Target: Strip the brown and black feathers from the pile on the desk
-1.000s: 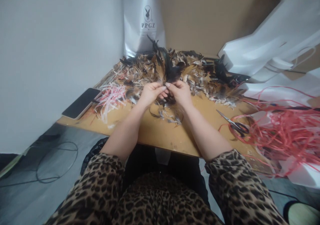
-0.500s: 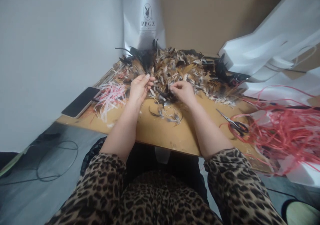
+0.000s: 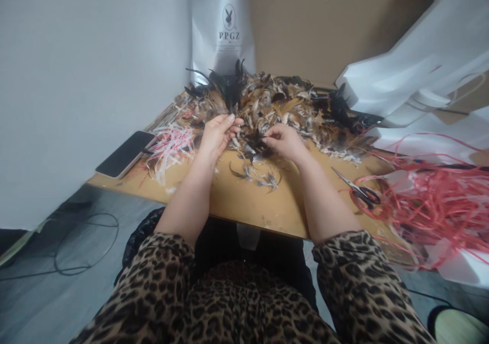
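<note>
Both arms reach out over the near edge of the table (image 3: 252, 209), elbows low and apart, with the hands turned in toward each other. The left hand (image 3: 223, 133) pinches a bunch of dark feathers (image 3: 228, 92) by its low end, thumb on top and the other fingers loosely curled. The right hand (image 3: 281, 139) has its thumb and fingers close together, at the front of the feather pile (image 3: 296, 102); I cannot tell if it holds a feather. The dark bunch is over the pile's left part. It points away, to the table's far edge, its long way going from near to far, and some thin tips bend left. Brown table top shows from the pile to the near edge, with a few loose feathers (image 3: 263, 178) in the middle. Near the right end, scissors (image 3: 359, 187) lie beside a red string tangle (image 3: 439, 201). A phone (image 3: 125, 154) lies along the left edge.
</note>
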Demonstrator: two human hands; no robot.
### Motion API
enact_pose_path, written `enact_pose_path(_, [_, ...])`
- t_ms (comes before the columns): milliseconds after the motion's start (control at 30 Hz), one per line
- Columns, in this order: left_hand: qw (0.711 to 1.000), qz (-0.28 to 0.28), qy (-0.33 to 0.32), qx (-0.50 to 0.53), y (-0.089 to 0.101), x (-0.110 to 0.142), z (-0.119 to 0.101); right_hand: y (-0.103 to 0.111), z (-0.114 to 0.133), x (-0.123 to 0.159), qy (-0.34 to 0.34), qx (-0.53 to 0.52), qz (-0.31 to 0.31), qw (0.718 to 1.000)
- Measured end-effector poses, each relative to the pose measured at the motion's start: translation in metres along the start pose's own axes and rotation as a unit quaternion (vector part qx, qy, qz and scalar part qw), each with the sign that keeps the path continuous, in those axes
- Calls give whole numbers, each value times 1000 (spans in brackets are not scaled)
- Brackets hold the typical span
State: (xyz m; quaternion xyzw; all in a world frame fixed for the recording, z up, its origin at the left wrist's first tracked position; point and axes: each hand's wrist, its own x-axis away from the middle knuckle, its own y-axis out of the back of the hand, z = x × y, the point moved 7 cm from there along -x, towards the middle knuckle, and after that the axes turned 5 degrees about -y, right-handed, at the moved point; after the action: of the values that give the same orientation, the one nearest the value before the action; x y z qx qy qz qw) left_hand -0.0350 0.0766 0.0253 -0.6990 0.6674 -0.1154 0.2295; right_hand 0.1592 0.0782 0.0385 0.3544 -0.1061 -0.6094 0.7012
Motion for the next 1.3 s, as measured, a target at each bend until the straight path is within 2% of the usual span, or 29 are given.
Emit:
enact_pose_path(67, [1000, 7, 18, -14, -1, 1, 2, 6, -5, -1, -36, -153, -1, 988])
enact_pose_path(200, [996, 60, 64, 3, -9, 5, 11, 14, -5, 1, -59, -371, 13, 927])
enact_pose_path(367, [980, 141, 137, 42, -20, 13, 26, 10, -1, 5, -69, -495, 72, 863])
enact_pose_path(500, [975, 145, 170, 21, -21, 17, 33, 4, -1, 4, -73, -522, 90, 845])
enact_pose_path(633, [970, 152, 191, 8, -24, 20, 38, 0, -2, 2, -81, -529, 81, 841])
enact_pose_path(767, [970, 161, 184, 20, -26, 18, 39, -5, -3, 1, -92, -531, 77, 839])
enact_pose_path(933, [982, 108, 145, 47, -22, 12, 33, -19, -5, 2, -144, -533, 44, 833])
enact_pose_path(1033, [988, 78, 123, 52, -22, 10, 29, -27, 3, 3, -145, -478, 10, 866])
enact_pose_path(1133, [992, 54, 99, 51, -21, 8, 30, -27, 16, 5, -98, -406, -48, 908])
enact_pose_path(1300, [991, 75, 106, 25, -24, 10, 39, -20, 22, 7, -57, -323, -127, 936])
